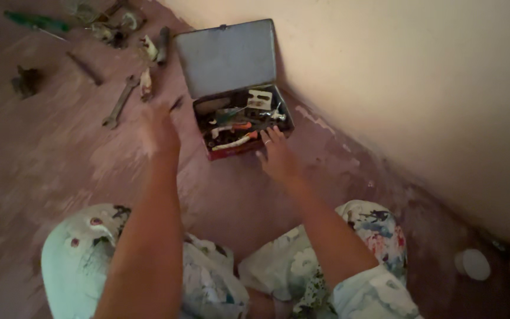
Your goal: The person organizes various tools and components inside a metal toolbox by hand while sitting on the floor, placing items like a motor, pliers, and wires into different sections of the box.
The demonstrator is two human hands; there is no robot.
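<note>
An open metal toolbox [202, 139] sits on the reddish floor by the wall, its grey lid [226, 56] raised. Inside lie several tools, among them pliers with orange handles [235, 142]. My right hand [277, 156] rests at the box's near right corner, fingers spread on its rim, a ring on one finger. My left hand [159, 127] is blurred, hovering left of the box above the floor; a thin dark item [176, 104] shows at its fingertips, and I cannot tell if it is held.
Loose tools lie on the floor to the left: a wrench [119, 103], a green-handled screwdriver [36, 22], a dark rod [85, 68] and small metal parts [113, 26]. A white round lid [472, 263] sits at lower right. The cream wall [414, 88] runs along the right.
</note>
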